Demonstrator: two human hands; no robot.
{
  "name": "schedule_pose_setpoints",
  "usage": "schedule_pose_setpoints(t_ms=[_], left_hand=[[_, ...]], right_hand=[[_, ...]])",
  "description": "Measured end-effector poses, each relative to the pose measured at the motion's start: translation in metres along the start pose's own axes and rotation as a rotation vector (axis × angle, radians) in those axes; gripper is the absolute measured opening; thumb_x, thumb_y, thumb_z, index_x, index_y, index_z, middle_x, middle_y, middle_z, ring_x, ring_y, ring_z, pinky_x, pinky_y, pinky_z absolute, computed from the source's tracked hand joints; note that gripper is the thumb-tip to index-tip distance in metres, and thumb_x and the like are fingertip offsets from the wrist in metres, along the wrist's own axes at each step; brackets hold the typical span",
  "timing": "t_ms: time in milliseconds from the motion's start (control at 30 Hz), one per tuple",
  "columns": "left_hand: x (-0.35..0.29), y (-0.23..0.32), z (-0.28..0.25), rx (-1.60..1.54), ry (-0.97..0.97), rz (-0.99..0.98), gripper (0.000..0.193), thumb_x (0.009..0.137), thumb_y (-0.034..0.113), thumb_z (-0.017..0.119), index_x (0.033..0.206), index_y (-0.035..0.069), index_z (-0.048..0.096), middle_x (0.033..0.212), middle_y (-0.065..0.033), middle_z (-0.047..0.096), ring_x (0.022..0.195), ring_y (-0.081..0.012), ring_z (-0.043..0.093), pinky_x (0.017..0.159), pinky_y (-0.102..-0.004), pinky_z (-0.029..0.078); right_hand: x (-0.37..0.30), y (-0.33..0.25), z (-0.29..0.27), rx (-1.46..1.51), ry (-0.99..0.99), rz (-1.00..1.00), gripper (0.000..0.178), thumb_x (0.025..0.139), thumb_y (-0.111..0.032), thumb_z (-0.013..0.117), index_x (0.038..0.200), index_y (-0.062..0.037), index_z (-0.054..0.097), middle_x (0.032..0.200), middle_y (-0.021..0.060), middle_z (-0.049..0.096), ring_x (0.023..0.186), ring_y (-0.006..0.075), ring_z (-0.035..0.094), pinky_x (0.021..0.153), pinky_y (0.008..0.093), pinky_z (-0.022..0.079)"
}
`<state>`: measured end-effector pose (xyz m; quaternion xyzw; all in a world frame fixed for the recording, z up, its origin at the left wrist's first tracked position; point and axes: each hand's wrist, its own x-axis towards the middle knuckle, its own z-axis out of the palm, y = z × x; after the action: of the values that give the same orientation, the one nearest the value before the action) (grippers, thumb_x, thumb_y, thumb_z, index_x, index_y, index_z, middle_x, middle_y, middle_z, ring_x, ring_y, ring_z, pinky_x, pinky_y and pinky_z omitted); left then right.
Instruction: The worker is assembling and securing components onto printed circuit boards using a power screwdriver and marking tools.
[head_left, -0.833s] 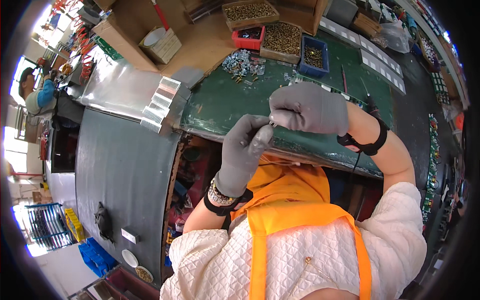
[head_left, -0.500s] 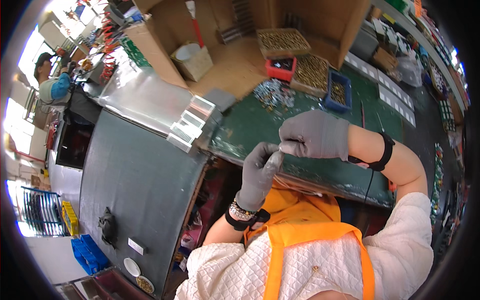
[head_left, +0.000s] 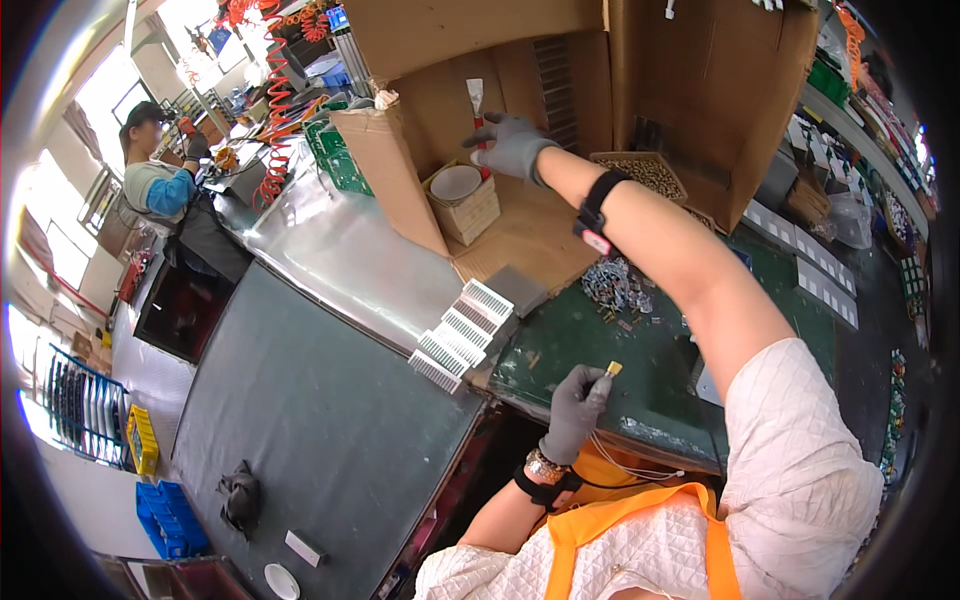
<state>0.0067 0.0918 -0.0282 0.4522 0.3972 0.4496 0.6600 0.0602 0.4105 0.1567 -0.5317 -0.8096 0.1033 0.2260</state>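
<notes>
My left hand (head_left: 577, 412), in a grey glove, pinches a small brass-coloured metal piece (head_left: 614, 368) above the front edge of the green work surface. Inside the large cardboard box, my gloved right hand (head_left: 515, 150) is at a brush (head_left: 475, 95) with pale bristles and a red handle. Its fingers are apart around the handle; whether they press on it is hard to see. The brush stands upright in a small carton (head_left: 468, 218), beside a white cup (head_left: 456, 182). My right forearm crosses over the green surface and hides part of it.
A heap of small silvery parts (head_left: 615, 287) lies on the green surface. Behind my forearm sits a tray of brass pieces (head_left: 645, 175). Slotted white metal strips (head_left: 463, 335) lie at the corner of the dark table (head_left: 330, 400). A co-worker (head_left: 165, 185) stands at the far left.
My hands were together at the front edge. My right hand has gone up and away to the brush; my left stays low with the brass-coloured piece now visible. The view has shifted.
</notes>
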Motion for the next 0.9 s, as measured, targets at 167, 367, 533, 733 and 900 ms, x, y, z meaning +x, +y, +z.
schedule_pose_setpoints(t_ms=[167, 367, 533, 733, 900], left_hand=[[0.006, 0.005, 0.004, -0.05, -0.064, -0.026, 0.02, 0.095, 0.022, 0.061, 0.097, 0.002, 0.058, 0.079, 0.0032, 0.054, 0.066, -0.0039, 0.048, 0.06, -0.0207, 0.042], [0.004, 0.009, -0.013, -0.104, -0.082, -0.049, 0.019, 0.095, 0.02, 0.06, 0.097, 0.002, 0.057, 0.078, 0.0023, 0.053, 0.066, -0.0041, 0.049, 0.06, -0.021, 0.042], [0.003, 0.012, -0.01, -0.133, -0.081, -0.071, 0.016, 0.096, 0.018, 0.059, 0.097, 0.002, 0.056, 0.075, 0.0054, 0.049, 0.065, -0.0017, 0.043, 0.057, -0.019, 0.038], [0.005, 0.009, -0.008, -0.135, -0.088, -0.045, 0.016, 0.097, 0.018, 0.059, 0.097, 0.002, 0.056, 0.074, 0.005, 0.049, 0.065, -0.0022, 0.043, 0.058, -0.0197, 0.039], [0.005, 0.01, -0.009, -0.131, -0.074, -0.055, 0.016, 0.097, 0.018, 0.058, 0.097, 0.002, 0.056, 0.074, 0.0047, 0.049, 0.066, -0.0027, 0.043, 0.059, -0.0204, 0.039]], right_hand=[[0.039, 0.019, 0.023, 0.045, -0.09, 0.154, 0.046, 0.084, -0.018, 0.058, 0.131, -0.0175, 0.059, 0.131, 0.0168, 0.057, 0.121, 0.0317, 0.054, 0.1, 0.0366, 0.045], [-0.002, -0.016, -0.018, -0.251, 0.509, -0.248, 0.041, 0.085, -0.015, 0.063, 0.126, -0.0109, 0.054, 0.103, 0.0127, 0.062, 0.097, 0.0289, 0.061, 0.088, 0.0395, 0.049], [-0.023, -0.019, -0.02, 0.216, -0.153, -0.166, 0.034, 0.094, -0.026, 0.06, 0.121, -0.0063, 0.055, 0.085, 0.0071, 0.058, 0.087, 0.0168, 0.057, 0.084, 0.0328, 0.048], [0.028, 0.016, 0.045, 0.132, -0.122, -0.187, 0.041, 0.095, -0.046, 0.047, 0.111, -0.0133, 0.064, 0.101, 0.0142, 0.068, 0.097, 0.0304, 0.064, 0.084, 0.0372, 0.049], [0.044, 0.008, 0.062, 0.047, -0.129, -0.074, 0.041, 0.093, -0.047, 0.044, 0.101, -0.0138, 0.067, 0.097, 0.0159, 0.068, 0.092, 0.0355, 0.064, 0.081, 0.0408, 0.049]])
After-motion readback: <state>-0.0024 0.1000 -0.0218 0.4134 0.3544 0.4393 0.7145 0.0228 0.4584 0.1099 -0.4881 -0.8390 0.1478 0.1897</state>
